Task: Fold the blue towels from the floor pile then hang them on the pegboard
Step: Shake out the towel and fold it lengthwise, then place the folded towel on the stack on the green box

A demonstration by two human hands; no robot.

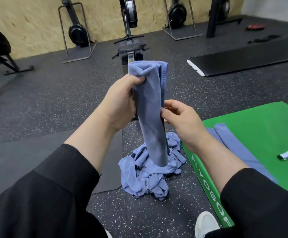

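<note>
Blue towel (150,109): folded into a long narrow strip, hanging vertically above the floor pile, upper end bunched, stitched hem showing along its right edge.
Floor pile (150,174): crumpled blue towels heaped on speckled dark rubber flooring.
Folded towels (232,143): flat blue strips lying side by side on a green surface, right of the pile.
</note>
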